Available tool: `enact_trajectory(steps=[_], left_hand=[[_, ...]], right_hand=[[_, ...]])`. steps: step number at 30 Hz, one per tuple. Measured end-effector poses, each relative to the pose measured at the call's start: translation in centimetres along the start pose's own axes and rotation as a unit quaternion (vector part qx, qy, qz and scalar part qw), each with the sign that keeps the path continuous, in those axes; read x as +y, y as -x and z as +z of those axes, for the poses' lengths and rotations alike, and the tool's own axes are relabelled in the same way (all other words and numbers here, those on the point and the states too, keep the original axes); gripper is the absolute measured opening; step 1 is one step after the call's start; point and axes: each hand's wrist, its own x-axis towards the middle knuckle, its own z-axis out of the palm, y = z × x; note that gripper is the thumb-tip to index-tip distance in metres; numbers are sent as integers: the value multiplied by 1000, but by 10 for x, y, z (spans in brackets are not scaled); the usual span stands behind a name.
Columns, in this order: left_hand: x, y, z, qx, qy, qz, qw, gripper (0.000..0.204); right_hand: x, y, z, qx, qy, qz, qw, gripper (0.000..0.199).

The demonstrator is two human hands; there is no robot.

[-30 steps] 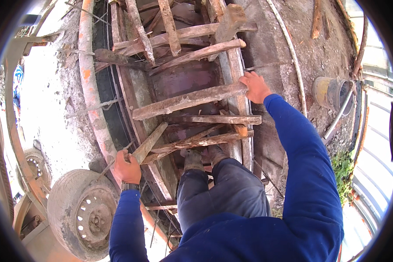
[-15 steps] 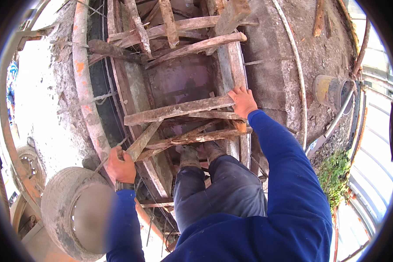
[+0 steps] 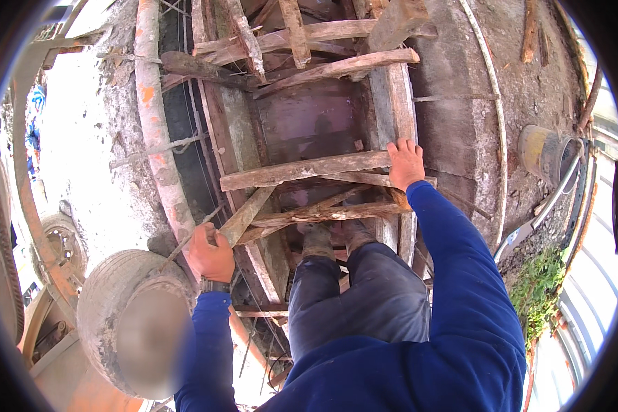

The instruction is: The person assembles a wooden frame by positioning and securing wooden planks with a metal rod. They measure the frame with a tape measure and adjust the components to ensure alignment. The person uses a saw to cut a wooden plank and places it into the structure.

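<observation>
My right hand (image 3: 406,163) is closed over the right end of a rough wooden beam (image 3: 305,169) that lies across a narrow trench-like form. At the left, my left hand (image 3: 211,255) curls round a thin rod (image 3: 213,214), just beside the lower end of a slanting board (image 3: 249,214). Its fingertips are partly hidden. Below the beam, more rough crosspieces (image 3: 323,214) span the form, with my legs and boots (image 3: 317,242) down between its side boards (image 3: 395,103).
Farther off, several more timbers (image 3: 336,66) cross the form. A paint-marked pole (image 3: 151,117) and a dirty tyre (image 3: 106,302) are on the left. On the right are a long bent rod (image 3: 494,82), a bucket (image 3: 534,152), a long-handled tool (image 3: 518,237) and green plants (image 3: 537,288).
The whole view has shifted, so the scene sits farther right in the picture. Both hands keep nearly the same places on the rod and the beam.
</observation>
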Motion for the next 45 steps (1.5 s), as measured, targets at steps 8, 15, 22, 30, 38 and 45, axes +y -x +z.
enact_trajectory(steps=[8,15,22,30,38,45], left_hand=[[4,0,0,-8,2,1,1000,19],[-5,0,3,-11,-30,17,999,21],[-19,0,6,-46,-42,16,998,23],[8,-4,4,-71,-82,17,994,25],[-35,-27,-1,-175,-37,78,981,32],[-21,41,-30,-167,-30,189,967,39]], right_hand=[[-11,11,-10,36,-18,18,999,64],[-66,100,-68,66,-278,-33,958,53],[-44,241,-88,-85,-417,-48,904,35],[77,317,-159,148,-404,157,889,23],[196,394,-103,315,-444,424,724,13],[140,392,-129,114,-466,185,858,23]])
